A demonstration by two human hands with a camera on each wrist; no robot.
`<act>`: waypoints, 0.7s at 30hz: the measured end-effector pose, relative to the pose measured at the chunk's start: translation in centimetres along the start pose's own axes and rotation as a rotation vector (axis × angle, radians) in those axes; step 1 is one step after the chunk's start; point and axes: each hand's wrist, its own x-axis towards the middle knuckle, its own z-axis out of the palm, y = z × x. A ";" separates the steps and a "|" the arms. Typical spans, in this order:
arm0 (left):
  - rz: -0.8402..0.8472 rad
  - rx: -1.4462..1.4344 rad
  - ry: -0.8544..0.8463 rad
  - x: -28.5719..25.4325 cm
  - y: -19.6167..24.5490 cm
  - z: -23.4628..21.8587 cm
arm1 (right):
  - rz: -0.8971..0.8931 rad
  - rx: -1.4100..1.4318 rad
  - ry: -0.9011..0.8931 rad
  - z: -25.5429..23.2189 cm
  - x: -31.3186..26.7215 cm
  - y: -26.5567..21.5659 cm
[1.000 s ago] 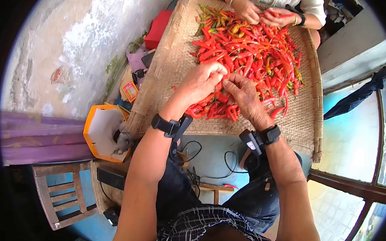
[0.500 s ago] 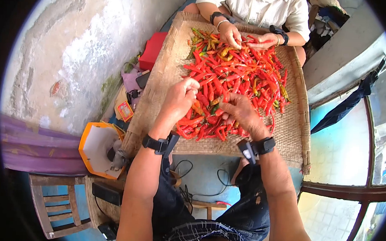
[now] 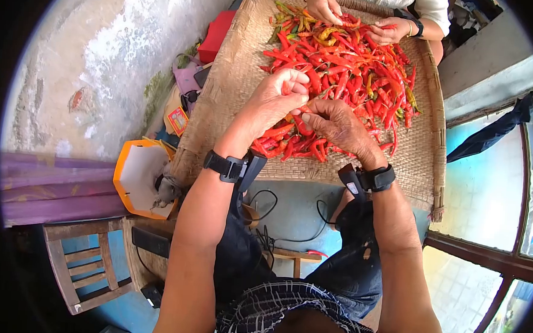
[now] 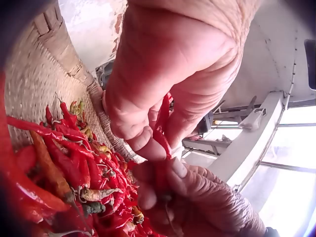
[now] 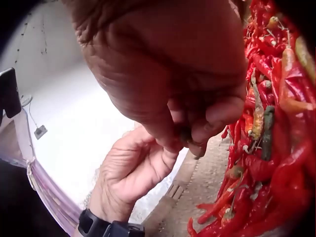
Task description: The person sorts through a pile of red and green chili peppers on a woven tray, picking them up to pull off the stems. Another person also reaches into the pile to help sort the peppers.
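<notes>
Both hands meet over a heap of red chili peppers on a woven tray. My left hand has its fingers curled round a red pepper, which stands out between the fingers in the left wrist view. Thumb and fingers of my right hand pinch the stem end of the same pepper. In the right wrist view the right hand hides most of it, with the left hand just beyond.
Across the tray, another person's hands hold or touch peppers. An orange-rimmed box and a wooden chair stand at the left; a window is at the right. Cables lie below the tray.
The hands were apart half a second ago and have come together, with a red pepper now between them. The other person's hands have separated. The head view has shifted.
</notes>
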 end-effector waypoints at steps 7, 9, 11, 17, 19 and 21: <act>0.028 0.346 0.056 0.1 -0.9 -2.2 | 0.227 0.009 0.054 -4.1 -1.0 -0.5; 0.046 1.205 0.060 -0.1 -1.3 -1.5 | 0.091 0.162 0.327 -4.2 0.1 0.3; 0.004 1.295 0.052 0.0 -2.2 -1.0 | -0.050 0.317 0.601 -4.0 0.6 1.0; 0.071 1.354 -0.067 0.6 -3.4 -1.3 | -0.093 -0.236 0.137 -1.5 0.2 1.7; 0.005 1.155 -0.002 0.4 -1.3 -1.2 | -0.076 -0.209 0.164 -0.6 0.0 1.0; 0.041 1.032 -0.001 0.4 -0.8 -1.5 | 0.031 -0.109 0.208 -0.1 -0.2 0.4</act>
